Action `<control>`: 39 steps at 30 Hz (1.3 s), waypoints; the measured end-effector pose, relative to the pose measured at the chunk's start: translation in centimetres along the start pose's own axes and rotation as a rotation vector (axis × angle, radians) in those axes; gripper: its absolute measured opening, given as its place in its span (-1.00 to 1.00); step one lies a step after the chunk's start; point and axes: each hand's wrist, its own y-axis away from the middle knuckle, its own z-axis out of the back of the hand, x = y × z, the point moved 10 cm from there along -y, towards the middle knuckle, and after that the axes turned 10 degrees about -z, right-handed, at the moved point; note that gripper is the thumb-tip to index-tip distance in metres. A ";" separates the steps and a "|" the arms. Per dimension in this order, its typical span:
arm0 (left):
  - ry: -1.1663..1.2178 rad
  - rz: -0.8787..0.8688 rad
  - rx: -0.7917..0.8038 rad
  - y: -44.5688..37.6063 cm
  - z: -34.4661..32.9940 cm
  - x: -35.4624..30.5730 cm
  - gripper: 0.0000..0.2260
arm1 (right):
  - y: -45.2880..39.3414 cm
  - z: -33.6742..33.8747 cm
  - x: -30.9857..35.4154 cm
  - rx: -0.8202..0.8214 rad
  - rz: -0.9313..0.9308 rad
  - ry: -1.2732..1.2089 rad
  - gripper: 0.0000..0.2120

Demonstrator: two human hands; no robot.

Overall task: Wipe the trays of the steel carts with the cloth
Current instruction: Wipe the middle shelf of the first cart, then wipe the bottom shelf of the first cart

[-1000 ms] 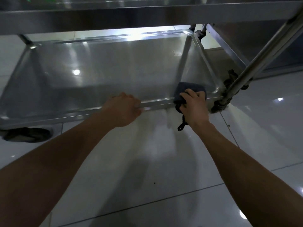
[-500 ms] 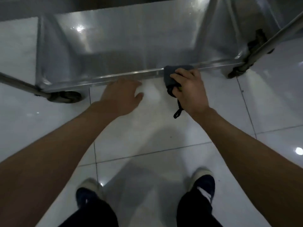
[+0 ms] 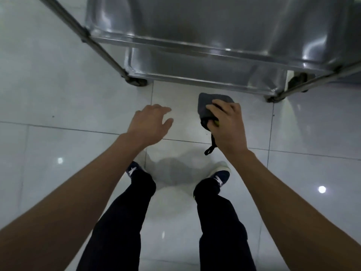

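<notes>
A steel cart fills the top of the view, with an upper tray (image 3: 195,45) and a lower tray (image 3: 195,77) below it. My right hand (image 3: 227,124) grips a folded dark grey cloth (image 3: 207,103) in the air, a short way in front of the lower tray's near rim; a black loop hangs from the cloth. My left hand (image 3: 150,122) hovers beside it with relaxed fingers, holding nothing and touching nothing.
Slanted cart posts stand at the left (image 3: 97,49) and right (image 3: 312,83), each ending in a castor (image 3: 136,82) on the glossy white tile floor (image 3: 58,114). My legs and dark shoes (image 3: 220,176) stand below the hands.
Both hands have come off the lower tray's near rim and drawn back toward me. The view has risen and tilted down, so the upper tray and my legs show.
</notes>
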 end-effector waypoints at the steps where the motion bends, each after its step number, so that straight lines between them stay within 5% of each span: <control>1: 0.003 0.021 -0.014 1.8 1.9 0.5 -0.59 | 0.7 1.2 2.3 0.008 0.028 -0.007 -0.65; 8: 0.126 0.114 -0.138 11.1 13.6 6.7 -0.59 | 2.7 5.7 18.7 -0.029 0.182 -0.036 -0.65; 21: 0.125 0.286 -0.384 26.7 34.5 26.5 -0.57 | 1.7 2.6 54.0 -0.005 0.482 -0.049 -0.64; 39: 0.074 0.513 -0.464 26.4 54.5 40.1 -0.57 | -13.0 5.1 78.1 0.043 0.685 -0.171 -0.64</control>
